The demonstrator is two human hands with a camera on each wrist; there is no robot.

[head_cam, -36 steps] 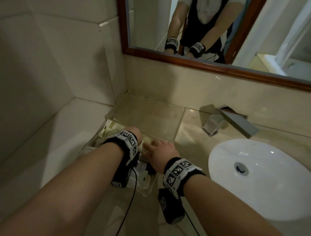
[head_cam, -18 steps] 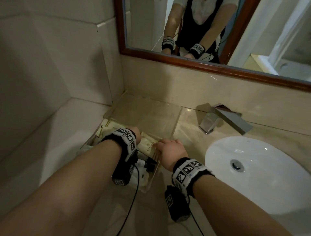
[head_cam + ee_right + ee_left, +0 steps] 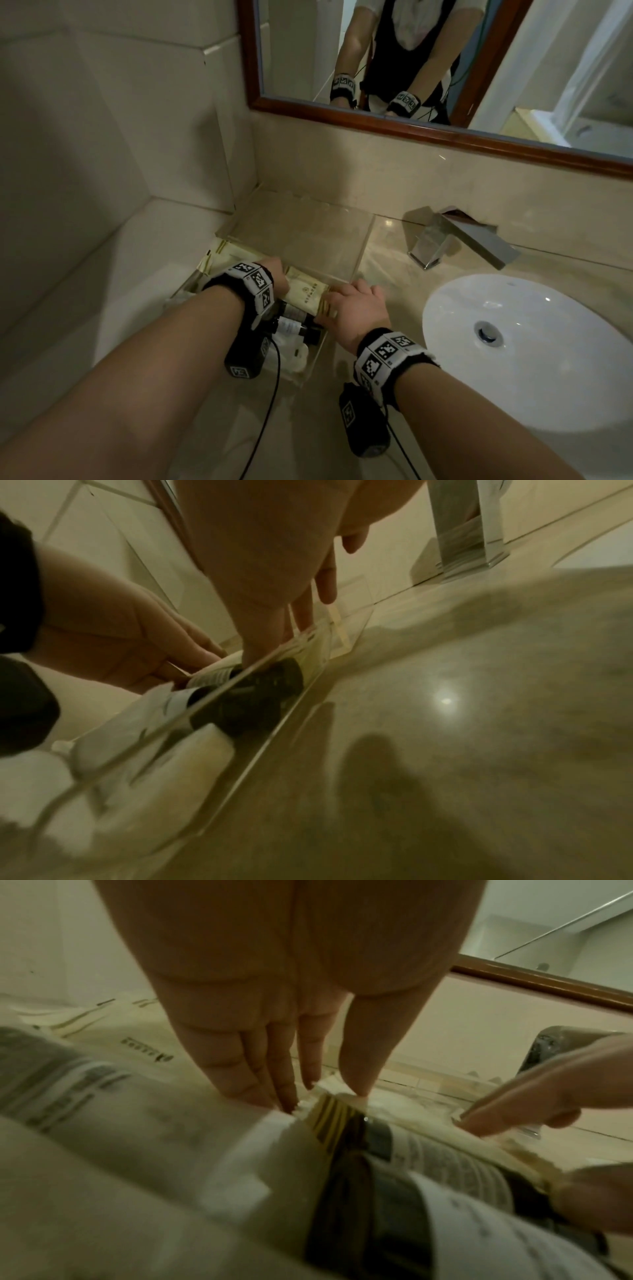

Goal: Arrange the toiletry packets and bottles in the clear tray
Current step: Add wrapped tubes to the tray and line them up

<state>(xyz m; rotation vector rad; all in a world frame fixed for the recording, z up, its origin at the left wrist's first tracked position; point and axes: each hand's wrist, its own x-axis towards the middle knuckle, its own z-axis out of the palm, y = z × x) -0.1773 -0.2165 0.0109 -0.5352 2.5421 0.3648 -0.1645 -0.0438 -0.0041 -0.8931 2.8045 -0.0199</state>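
Observation:
The clear tray (image 3: 364, 247) stands on the counter's left end; its far half is bare. A cream printed packet (image 3: 307, 295) lies across its middle. My left hand (image 3: 280, 276) presses straight fingers (image 3: 246, 1091) on the packet's left part. My right hand (image 3: 344, 303) touches the packet's right end at the tray wall, fingers (image 3: 255, 642) extended downward. Just nearer than the packet lie dark bottles (image 3: 294, 319) with white labels (image 3: 441, 1161) and black caps (image 3: 263, 693). White tubes (image 3: 295, 353) fill the near corner. More cream packets (image 3: 222, 255) lie under my left wrist.
A white basin (image 3: 534, 346) is sunk in the marble counter (image 3: 390, 260) to the right. The chrome faucet (image 3: 455, 240) stands behind it. Tiled wall (image 3: 102, 154) closes the left side, and a wood-framed mirror (image 3: 394, 130) hangs above the backsplash.
My hands have drawn apart: the right one slid rightward to the packet's end at the tray wall. The printed packet now shows between them. The left hand stayed on it.

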